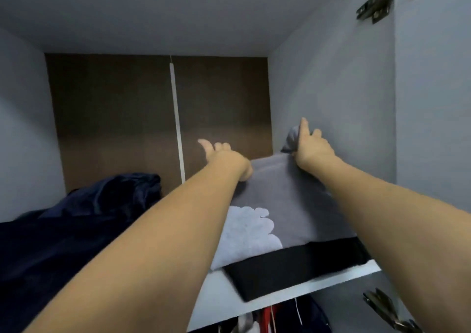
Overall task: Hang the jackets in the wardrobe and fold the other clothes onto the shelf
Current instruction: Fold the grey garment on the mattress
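Note:
A folded grey garment (285,205) with a white print lies on top of a folded black garment (293,266) on the white wardrobe shelf (331,280), at its right side. My left hand (224,158) rests on the grey garment's far left edge, fingers extended. My right hand (312,146) is at the far right corner, where a bunch of grey cloth sticks up against its fingers beside the wardrobe's right wall. How my right fingers hold that cloth is not clear.
A crumpled dark navy garment (84,220) fills the shelf's left side. The brown back panel (153,118) lies behind. Door hinges (377,3) sit on the right wall. Hanging clothes (275,317) show below the shelf.

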